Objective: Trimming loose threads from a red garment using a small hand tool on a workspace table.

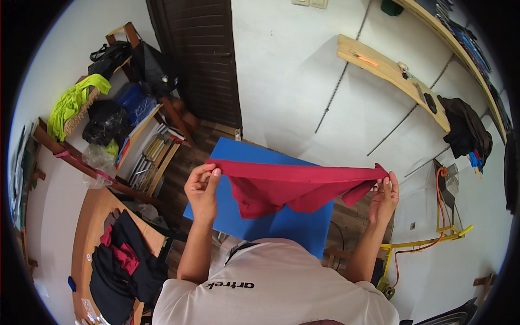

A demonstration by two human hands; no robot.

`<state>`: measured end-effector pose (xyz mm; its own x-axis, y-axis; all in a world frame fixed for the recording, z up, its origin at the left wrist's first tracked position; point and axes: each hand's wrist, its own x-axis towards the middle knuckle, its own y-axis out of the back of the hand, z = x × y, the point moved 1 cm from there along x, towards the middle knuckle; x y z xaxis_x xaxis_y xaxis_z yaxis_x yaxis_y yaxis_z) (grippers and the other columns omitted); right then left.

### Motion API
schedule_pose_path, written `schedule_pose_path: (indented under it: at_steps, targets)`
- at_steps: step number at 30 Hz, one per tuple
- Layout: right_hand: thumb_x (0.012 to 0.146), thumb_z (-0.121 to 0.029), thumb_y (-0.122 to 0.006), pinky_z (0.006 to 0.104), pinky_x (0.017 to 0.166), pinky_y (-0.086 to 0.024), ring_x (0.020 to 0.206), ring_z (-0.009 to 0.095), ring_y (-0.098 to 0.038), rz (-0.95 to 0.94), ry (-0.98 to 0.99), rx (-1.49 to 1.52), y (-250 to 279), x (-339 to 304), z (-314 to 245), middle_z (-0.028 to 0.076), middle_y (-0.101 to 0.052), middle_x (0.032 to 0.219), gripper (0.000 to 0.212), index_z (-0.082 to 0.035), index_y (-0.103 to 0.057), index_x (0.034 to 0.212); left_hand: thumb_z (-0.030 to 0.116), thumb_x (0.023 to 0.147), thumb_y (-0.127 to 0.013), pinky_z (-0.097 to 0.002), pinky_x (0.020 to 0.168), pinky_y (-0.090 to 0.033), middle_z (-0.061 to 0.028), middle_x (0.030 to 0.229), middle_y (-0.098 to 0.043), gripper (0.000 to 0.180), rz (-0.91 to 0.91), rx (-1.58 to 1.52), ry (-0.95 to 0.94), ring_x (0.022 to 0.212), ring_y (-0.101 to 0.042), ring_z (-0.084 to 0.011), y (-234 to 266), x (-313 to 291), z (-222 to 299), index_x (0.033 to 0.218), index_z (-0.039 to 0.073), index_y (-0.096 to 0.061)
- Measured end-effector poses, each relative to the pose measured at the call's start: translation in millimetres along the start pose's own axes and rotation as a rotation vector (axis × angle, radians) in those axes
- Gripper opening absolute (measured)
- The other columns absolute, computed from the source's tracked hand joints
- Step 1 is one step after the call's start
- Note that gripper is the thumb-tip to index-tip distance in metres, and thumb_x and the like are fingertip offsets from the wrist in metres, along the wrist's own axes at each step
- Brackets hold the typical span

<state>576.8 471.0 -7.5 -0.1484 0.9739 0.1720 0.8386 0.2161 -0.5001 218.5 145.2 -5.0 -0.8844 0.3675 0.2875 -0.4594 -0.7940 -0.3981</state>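
A dark red piece of cloth [281, 187] is stretched between my two hands above a blue tabletop [233, 222]. My left hand [202, 189] pinches its upper left corner between thumb and fingers. At the opposite end, my right hand [385, 196] is closed on the upper right corner. The top edge runs nearly straight from hand to hand, while the rest hangs down in loose folds. Whether it is a finished garment or a cut piece, I cannot tell.
To the left, a wooden table [89, 233] bears black clothes [108, 271] and some red fabric. Behind it stands a rack with bags [154, 67] and a yellow-green cloth [76, 103]. A wooden wall shelf [390, 67] is at the far right, near a yellow metal frame [417, 244].
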Motion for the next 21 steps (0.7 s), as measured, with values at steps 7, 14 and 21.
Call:
schedule_pose_path:
  at_steps: [7,14,21]
  targets:
    - [0.102,-0.009,-0.071,0.0254,0.072,-0.052,0.097,0.013,-0.072,-0.092,0.008,-0.006,3,-7,-2,0.007,-0.076,0.113,0.038,-0.004,-0.060,0.138,0.000,0.101,-0.068,-0.0285,0.090,-0.055,-0.0079,0.115,-0.074,0.035,0.077,-0.341,0.127,0.101,-0.071,-0.0149,1,-20,-9,0.133,0.005,-0.059]
    - [0.102,-0.009,-0.070,0.0275,0.070,-0.053,0.092,0.016,-0.072,-0.116,0.076,-0.014,-29,-33,5,0.008,-0.075,0.108,0.028,-0.002,-0.064,0.129,0.002,0.102,-0.068,-0.0285,0.090,-0.055,-0.0061,0.107,-0.072,0.038,0.079,-0.370,0.108,0.100,-0.069,-0.0137,37,-8,-12,0.137,0.006,-0.055]
    - [0.111,-0.052,-0.043,0.0368,0.080,-0.059,0.121,0.034,-0.070,-0.428,0.030,-0.088,-118,-122,57,0.017,-0.067,0.134,0.062,0.002,-0.055,0.142,0.071,0.094,-0.060,-0.0361,0.080,-0.045,-0.0041,0.106,-0.066,0.068,0.610,-0.393,0.701,0.083,-0.059,-0.0167,52,-8,-64,0.132,0.014,-0.055]
